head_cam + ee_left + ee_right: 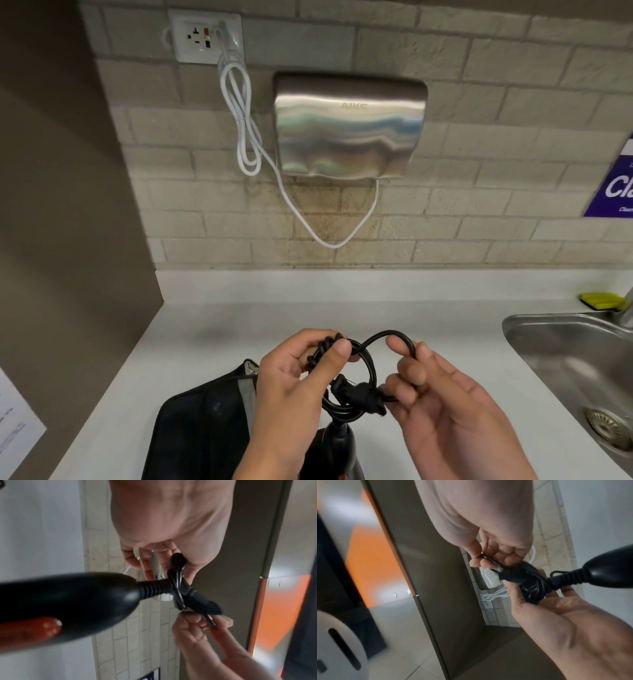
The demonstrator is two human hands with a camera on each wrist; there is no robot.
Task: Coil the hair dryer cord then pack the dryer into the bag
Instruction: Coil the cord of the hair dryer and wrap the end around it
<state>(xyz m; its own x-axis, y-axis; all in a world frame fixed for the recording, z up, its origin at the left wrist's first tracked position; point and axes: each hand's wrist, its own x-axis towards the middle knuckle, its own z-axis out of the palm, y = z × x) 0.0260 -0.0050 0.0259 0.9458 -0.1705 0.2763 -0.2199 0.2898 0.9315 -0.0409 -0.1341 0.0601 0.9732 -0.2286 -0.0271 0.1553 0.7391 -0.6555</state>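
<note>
Over the white counter (191, 342) both hands hold the hair dryer's black cord (376, 337), wound into a few loops. My left hand (329, 346) grips the coil (176, 566) between thumb and curled fingers. My right hand (407, 347) pinches a free loop of cord (488, 559) to the right of the coil. The black plug (363, 397) pokes out of the coil between the hands. Below them hangs the black hair dryer (68, 601), with a red switch on its handle. A black bag (198, 431) lies on the counter under my left wrist.
A steel sink (548, 329) is sunk into the counter at right, a yellow sponge (603, 301) behind it. On the brick wall hang a metal hand dryer (349, 126), its white cable (239, 113) and a socket (205, 36). A brown partition (68, 205) closes the left.
</note>
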